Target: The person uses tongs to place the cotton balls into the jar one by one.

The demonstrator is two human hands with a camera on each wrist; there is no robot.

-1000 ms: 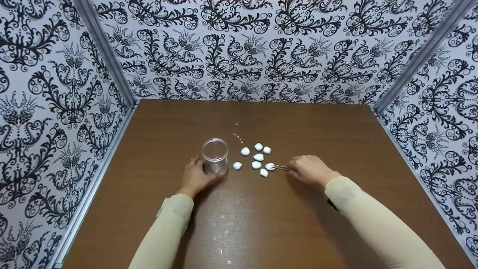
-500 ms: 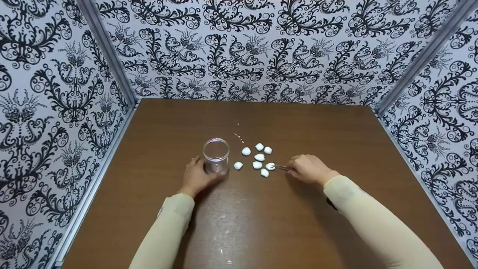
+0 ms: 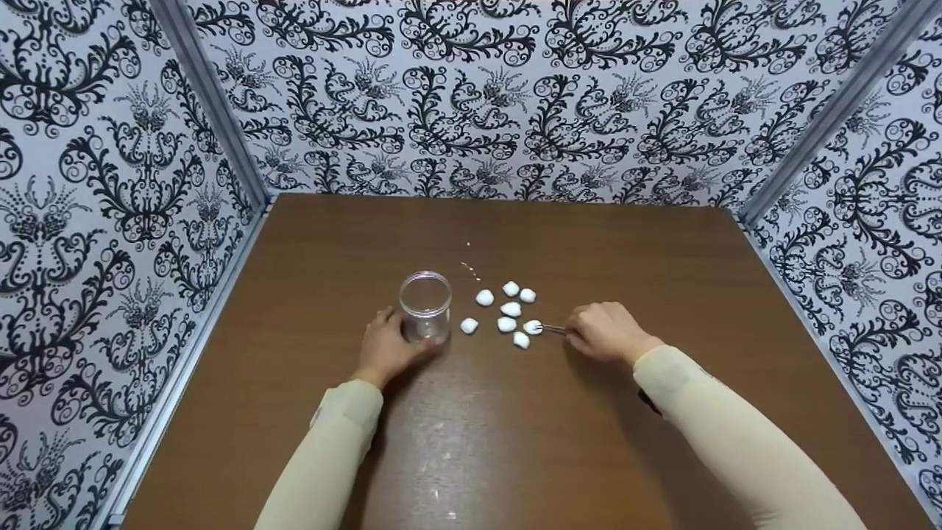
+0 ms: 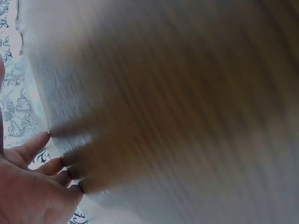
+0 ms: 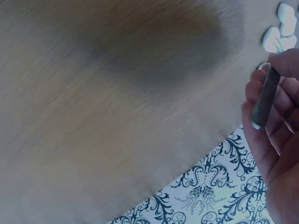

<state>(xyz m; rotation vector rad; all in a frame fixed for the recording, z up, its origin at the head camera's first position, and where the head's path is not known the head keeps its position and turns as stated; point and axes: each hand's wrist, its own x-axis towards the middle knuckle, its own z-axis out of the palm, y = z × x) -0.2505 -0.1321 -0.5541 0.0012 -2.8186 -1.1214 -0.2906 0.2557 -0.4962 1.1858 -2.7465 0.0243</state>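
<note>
In the head view, my left hand (image 3: pixel 386 347) grips the lower part of a clear, open-topped jar (image 3: pixel 425 298) standing on the brown table; white balls do not show inside it. My right hand (image 3: pixel 607 333) holds slim metal tongs (image 3: pixel 553 329), whose tip is at a small white ball (image 3: pixel 532 327). In the right wrist view, thumb and fingers pinch the tongs' dark handle (image 5: pixel 265 100). Several more white balls (image 3: pixel 506 324) lie loose between the hands; their material is unclear. The left wrist view shows the left hand (image 4: pixel 37 186) with curved fingers, but hardly the jar.
A trail of tiny pale specks (image 3: pixel 469 269) marks the brown table (image 3: pixel 625 250) behind the balls. Patterned panels (image 3: pixel 471 96) with grey corner posts (image 3: pixel 210 96) enclose the table at the back and both sides.
The right hand has shifted very slightly, with the tongs' tip staying at the same white ball. Left hand, jar and balls stay put; the head view has tilted a little.
</note>
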